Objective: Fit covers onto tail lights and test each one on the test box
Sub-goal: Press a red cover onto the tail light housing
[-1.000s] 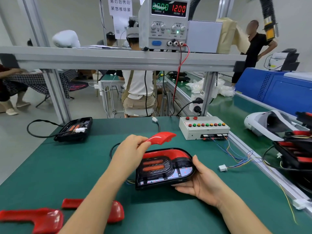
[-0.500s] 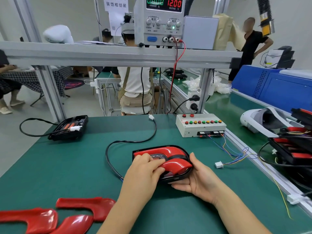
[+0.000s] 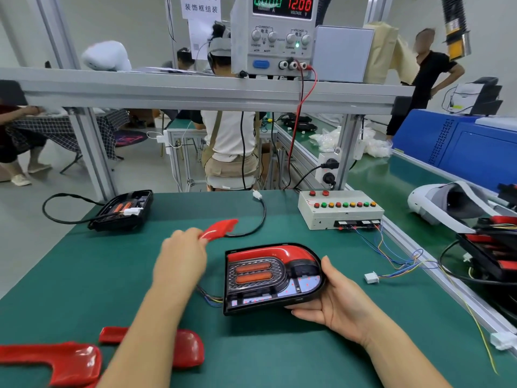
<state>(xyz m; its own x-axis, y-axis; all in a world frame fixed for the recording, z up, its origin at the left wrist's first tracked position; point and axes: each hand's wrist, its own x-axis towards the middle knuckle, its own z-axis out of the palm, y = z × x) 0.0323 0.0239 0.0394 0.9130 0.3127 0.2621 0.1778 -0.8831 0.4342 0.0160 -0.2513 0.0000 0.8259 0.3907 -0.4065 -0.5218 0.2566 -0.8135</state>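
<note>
Green bench mat [image 3: 84, 275] under your hands. Your right hand [image 3: 335, 301] cups tail light [image 3: 268, 278] by its rounded edge, face tilted toward you. Your left hand [image 3: 179, 256] pinches red cover [image 3: 219, 228] raised above mat, apart from light. Test box [image 3: 340, 210] at back right; spare red covers [image 3: 56, 359] near left; second tail light [image 3: 123, 210] far left

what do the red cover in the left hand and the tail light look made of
The red cover looks like glossy moulded plastic: smooth, with bright highlights. The tail light seems a duller black plastic shell with a shiny red insert.
</note>
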